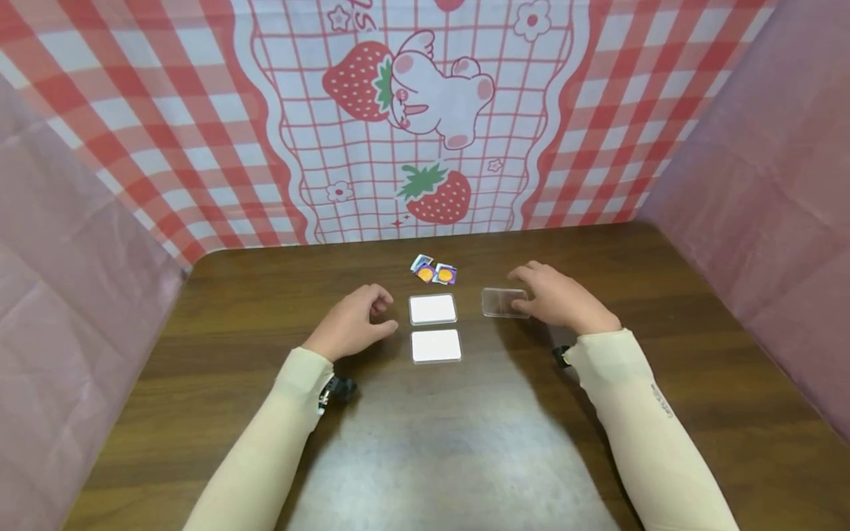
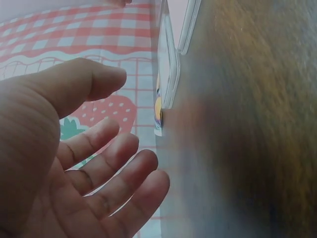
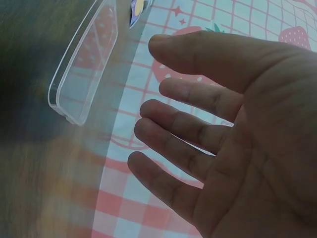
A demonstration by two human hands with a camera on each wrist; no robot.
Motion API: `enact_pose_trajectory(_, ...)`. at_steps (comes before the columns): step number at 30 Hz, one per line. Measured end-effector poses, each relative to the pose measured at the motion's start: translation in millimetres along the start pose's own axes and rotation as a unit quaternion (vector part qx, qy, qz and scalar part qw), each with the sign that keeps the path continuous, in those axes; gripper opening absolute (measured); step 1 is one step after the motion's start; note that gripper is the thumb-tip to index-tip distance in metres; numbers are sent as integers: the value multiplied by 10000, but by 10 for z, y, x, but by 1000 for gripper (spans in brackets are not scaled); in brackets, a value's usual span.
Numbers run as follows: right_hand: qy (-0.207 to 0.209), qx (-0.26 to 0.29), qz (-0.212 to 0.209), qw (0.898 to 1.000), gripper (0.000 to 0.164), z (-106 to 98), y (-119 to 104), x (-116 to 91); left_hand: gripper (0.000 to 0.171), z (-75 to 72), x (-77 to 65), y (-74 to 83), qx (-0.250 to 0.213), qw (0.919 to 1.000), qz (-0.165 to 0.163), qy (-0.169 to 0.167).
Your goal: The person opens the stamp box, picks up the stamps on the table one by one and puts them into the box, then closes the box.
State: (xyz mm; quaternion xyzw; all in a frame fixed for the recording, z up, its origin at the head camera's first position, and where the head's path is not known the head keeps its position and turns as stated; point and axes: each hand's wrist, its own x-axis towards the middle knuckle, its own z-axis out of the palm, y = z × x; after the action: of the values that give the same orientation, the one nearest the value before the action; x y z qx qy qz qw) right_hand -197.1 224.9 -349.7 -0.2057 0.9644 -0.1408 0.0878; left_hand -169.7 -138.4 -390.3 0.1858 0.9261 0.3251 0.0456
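Note:
My left hand (image 1: pixel 354 322) hovers left of two clear-edged cases with white faces, its fingers relaxed and holding nothing. The upper white case (image 1: pixel 433 309) lies just above the lower white case (image 1: pixel 436 346) in the head view. A clear plastic case (image 1: pixel 499 302), see-through with a raised rim, lies on the table to their right. My right hand (image 1: pixel 556 297) is at the right end of that clear case, thumb overlapping it in the head view. In the right wrist view its fingers (image 3: pixel 173 119) are loosely spread, apart from the clear case (image 3: pixel 86 69).
A few small cards or stickers (image 1: pixel 434 271), purple and orange, lie behind the white cases. The brown wooden table (image 1: pixel 219 442) ends at a strawberry-and-gingham cloth (image 1: pixel 425 177) at the back. Pink fabric (image 1: pixel 80 221) hangs at both sides.

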Motion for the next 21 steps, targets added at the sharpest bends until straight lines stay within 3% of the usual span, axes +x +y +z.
enact_pose_trajectory(6, 183, 6, -190, 9997, 45, 34, -59, 36, 40, 2, 45, -23, 19, 10000, 32, 68)
enact_pose_trajectory(12, 158, 186, -513, 9984, 42, 111, -250, 106, 46, 47, 108, 6, -150, 9998, -101, -85)
enact_pose_trajectory(21, 28, 256, -648, 9976, 51, 295, -541, 301, 55, 125, 221, 4, -300, 9984, -336, -355)
